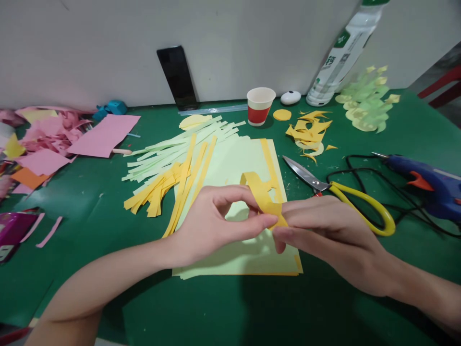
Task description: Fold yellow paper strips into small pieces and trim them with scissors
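Observation:
Between thumb and fingers of both hands is a yellow paper strip (264,194), bent into a curl with its free end arching up and to the left. My left hand (223,216) pinches it from the left, and my right hand (324,235) pinches it close by on the right. Below them lies a stack of pale green paper sheets (223,262), with yellow paper showing at its edges. Long yellow strips (189,185) lie across the stack's left side, beside a bunch of short folded yellow strips (158,192) and many pale green strips (158,156).
Scissors (317,185) with yellow handles and a blue glue gun (428,185) with its black cord lie to the right. Behind stand a paper cup (258,115), a leaning phone (178,79) and a bottle (345,53). Pink paper scraps (54,139) are heaped at left.

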`<state>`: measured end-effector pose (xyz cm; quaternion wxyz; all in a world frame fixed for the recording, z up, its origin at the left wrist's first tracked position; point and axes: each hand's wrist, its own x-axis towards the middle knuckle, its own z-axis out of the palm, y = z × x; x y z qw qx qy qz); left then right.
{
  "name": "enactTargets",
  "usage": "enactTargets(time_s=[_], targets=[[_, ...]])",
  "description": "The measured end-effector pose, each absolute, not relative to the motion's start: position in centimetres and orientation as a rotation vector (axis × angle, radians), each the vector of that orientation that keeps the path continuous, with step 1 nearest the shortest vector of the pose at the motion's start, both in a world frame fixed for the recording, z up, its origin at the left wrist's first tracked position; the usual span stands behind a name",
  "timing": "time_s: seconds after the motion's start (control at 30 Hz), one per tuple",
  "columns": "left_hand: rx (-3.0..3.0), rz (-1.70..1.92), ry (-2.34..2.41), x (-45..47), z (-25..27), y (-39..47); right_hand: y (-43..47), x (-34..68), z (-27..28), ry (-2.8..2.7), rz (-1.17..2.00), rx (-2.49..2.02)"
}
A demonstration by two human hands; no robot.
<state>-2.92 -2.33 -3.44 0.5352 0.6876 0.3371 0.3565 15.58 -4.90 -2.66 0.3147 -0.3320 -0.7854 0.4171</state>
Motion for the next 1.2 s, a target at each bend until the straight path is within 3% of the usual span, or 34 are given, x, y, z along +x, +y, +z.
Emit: enactTargets(time_s=[0.43, 0.7, 1.0, 1.1, 1.2], targets=[[1.65, 0.895, 0.806, -2.8, -3.6, -2.3, -4.8, 15.1, -2.8, -2.046, 1.061, -0.915], [2.161, 1.21, 0.56, -2.6, -3.3, -1.7, -4.7, 15.0, -2.8, -1.583, 1.664, -1.006], [2.256, 1.208, 0.371, -2.9, -3.5, -1.2, -4.4, 15.2, -2.6, -0.974, 2.383, -0.583], [2.24, 1.171, 0.337, -3.1, -3.6, -1.1, -4.5, 15.3, -2.7, -0.909, 2.497, -0.539], [2.189, 1.21, 0.365, -3.0, -3.6, -1.1, -4.7, 15.3, -3.0, -1.034, 2.394, -0.697]])
